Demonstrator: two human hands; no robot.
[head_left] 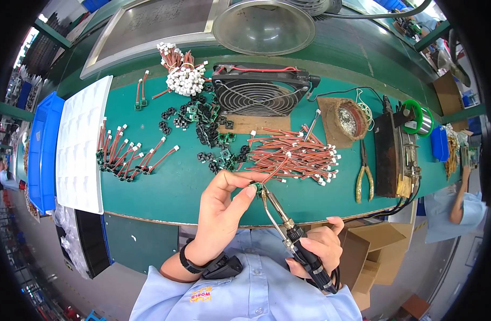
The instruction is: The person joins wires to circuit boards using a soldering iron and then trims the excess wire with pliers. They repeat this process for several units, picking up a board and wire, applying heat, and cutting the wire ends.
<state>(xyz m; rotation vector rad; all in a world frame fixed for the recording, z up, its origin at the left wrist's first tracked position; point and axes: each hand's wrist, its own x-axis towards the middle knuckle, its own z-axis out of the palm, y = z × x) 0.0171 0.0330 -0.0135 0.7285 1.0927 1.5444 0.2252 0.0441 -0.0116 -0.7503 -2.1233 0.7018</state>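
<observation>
Near the front edge of the green table, my left hand [216, 203] pinches a small green circuit board [257, 187] between thumb and fingers. A short red-brown wire lead [277, 167] with a white plug runs up from beside this board; how it meets the board is too small to tell. My right hand [325, 245] grips a black soldering iron [299, 241] with a thin feed tube along its shaft. Its tip points up at the board, touching or very close. Beyond my hands lies a heap of wire leads [293, 152]. Loose circuit boards and black parts [205, 125] are piled to its left.
A black fan [261, 92] stands at the back. Wired boards [127, 160] lie beside a white tray [80, 144] and blue bin [44, 152]. Rightward are pliers [364, 174], a round tin [351, 120], a solder spool [424, 119] and a dark box unit [390, 158].
</observation>
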